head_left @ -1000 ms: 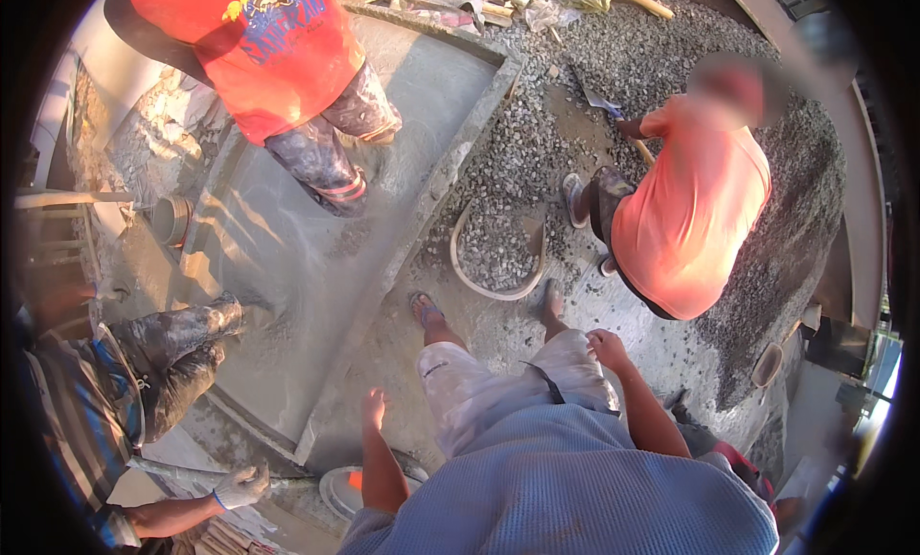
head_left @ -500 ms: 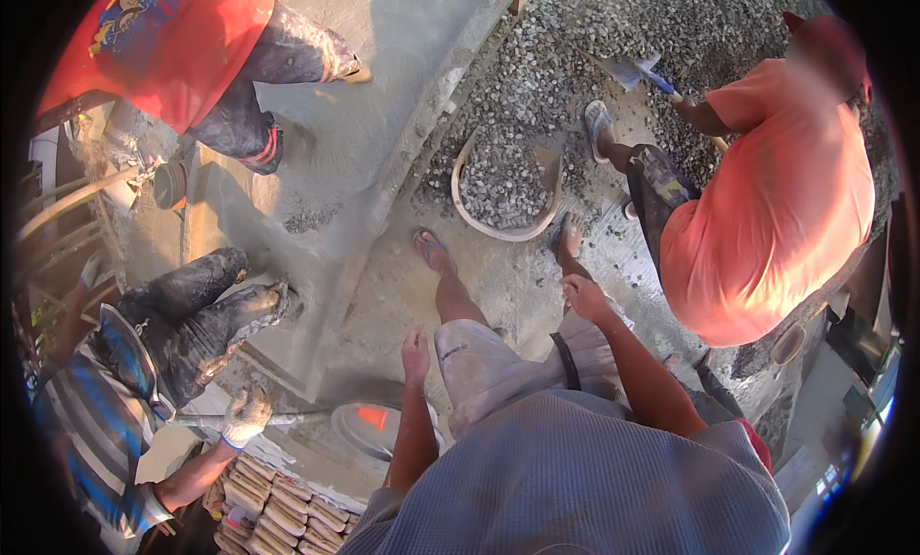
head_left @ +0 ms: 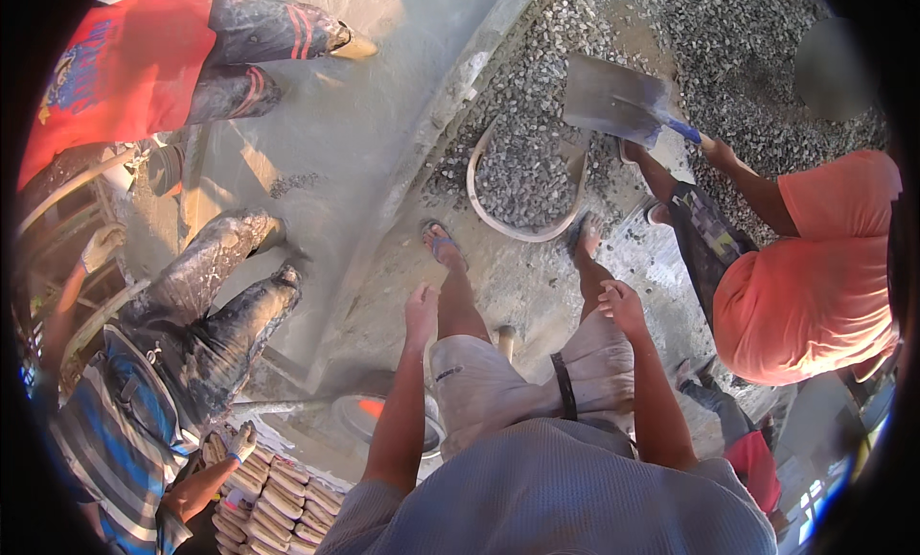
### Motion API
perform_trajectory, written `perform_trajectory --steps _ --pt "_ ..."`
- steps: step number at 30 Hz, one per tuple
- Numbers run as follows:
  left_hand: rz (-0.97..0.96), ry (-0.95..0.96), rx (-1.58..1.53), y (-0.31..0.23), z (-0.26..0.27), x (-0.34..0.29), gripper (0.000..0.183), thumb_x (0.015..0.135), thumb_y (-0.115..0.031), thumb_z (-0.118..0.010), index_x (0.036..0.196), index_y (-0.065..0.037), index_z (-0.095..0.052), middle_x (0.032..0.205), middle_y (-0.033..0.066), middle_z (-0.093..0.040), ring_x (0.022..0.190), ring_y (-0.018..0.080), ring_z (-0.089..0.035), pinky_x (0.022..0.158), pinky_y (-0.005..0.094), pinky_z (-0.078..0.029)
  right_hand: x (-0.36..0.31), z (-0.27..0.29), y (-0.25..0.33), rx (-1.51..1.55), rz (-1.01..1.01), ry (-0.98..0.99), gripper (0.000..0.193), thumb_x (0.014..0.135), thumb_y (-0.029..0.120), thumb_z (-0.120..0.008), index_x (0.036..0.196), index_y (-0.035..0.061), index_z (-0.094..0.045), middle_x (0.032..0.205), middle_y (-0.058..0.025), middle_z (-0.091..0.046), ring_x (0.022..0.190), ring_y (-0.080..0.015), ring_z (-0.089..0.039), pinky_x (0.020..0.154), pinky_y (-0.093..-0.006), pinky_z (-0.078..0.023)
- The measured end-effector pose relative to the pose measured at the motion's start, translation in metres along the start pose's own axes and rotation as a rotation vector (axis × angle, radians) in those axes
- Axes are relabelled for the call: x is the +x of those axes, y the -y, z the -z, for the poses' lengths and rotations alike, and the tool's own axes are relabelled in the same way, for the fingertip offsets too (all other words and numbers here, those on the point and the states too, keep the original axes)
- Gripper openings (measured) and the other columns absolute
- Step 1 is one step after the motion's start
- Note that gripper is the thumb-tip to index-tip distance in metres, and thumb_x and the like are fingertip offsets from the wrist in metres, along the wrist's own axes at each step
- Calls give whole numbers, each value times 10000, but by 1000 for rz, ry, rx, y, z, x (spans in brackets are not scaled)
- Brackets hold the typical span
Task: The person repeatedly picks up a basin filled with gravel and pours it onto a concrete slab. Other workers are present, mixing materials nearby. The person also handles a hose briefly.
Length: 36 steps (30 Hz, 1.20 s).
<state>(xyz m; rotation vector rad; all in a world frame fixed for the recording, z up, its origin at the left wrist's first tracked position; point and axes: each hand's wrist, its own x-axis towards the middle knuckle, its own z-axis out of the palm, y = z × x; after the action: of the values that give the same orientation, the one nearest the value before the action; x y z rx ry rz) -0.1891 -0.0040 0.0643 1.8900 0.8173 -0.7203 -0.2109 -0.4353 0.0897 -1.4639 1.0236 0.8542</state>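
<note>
My left hand (head_left: 420, 312) hangs over my left shin with its fingers loosely curled and nothing visible in them. Over my right knee, my right hand (head_left: 623, 306) is likewise loosely closed, and nothing shows in it. On the ground just beyond my feet stands a round pale-rimmed tub (head_left: 530, 236) heaped with grey gravel (head_left: 527, 181). Neither hand touches it. A shovel (head_left: 613, 103) with a flat metal blade and blue socket reaches over the gravel beside the tub, held by a co-worker (head_left: 805, 277) in a coral shirt.
Wet concrete (head_left: 335, 124) lies at the left behind a straight raised edge (head_left: 450, 104). Co-workers in a red shirt (head_left: 144, 66) and a striped shirt (head_left: 125, 440) work there. Stacked bags (head_left: 278, 507) and a round container (head_left: 359, 416) are nearer me. Loose gravel (head_left: 747, 37) spreads far right.
The shovel blade has swung toward the tub, and the coral-shirted co-worker has shifted right in view. My right hand sits slightly lower. The striped-shirt co-worker's gloved hand has left the pole.
</note>
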Motion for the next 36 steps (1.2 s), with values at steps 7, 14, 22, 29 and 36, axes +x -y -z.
perform_trajectory --steps 7,14,22,29,36 --pt "-480 68 568 -10 -161 281 490 891 -395 -487 1210 -25 -507 1062 226 -579 1048 421 -505 943 451 -360 269 -19 -50 80 -163 -221 381 914 324 -438 1145 36 -536 898 -70 -576 840 -136 -572 650 -305 -473" --pt "-270 -102 299 32 -249 463 435 911 -406 -449 1015 -13 -603 730 122 -634 542 213 -607 608 345 -481 461 -40 -151 544 -118 -128 416 939 406 -408 1131 42 -475 916 -72 -539 823 -177 -531 716 -353 -464" --pt "-141 157 -118 36 -231 465 331 930 -322 -478 913 -13 -597 616 34 -567 496 105 -536 497 261 -444 467 -49 -125 793 -134 -143 431 960 418 -347 1124 36 -462 922 -99 -529 809 -241 -554 771 -401 -499" --pt "-357 -284 -52 67 -238 434 296 926 -266 -464 1040 -21 -585 824 132 -632 694 241 -602 650 334 -473 450 -49 -125 -263 -148 -435 508 929 446 -352 1168 20 -493 1081 -194 -570 938 -347 -574 839 -430 -464" --pt "85 31 -105 210 -172 325 303 909 -263 -473 1042 -18 -593 809 120 -643 699 177 -608 647 315 -465 368 -60 -145 -862 -12 -491 520 896 457 -413 1211 51 -492 1197 -185 -532 1095 -330 -513 889 -430 -419"
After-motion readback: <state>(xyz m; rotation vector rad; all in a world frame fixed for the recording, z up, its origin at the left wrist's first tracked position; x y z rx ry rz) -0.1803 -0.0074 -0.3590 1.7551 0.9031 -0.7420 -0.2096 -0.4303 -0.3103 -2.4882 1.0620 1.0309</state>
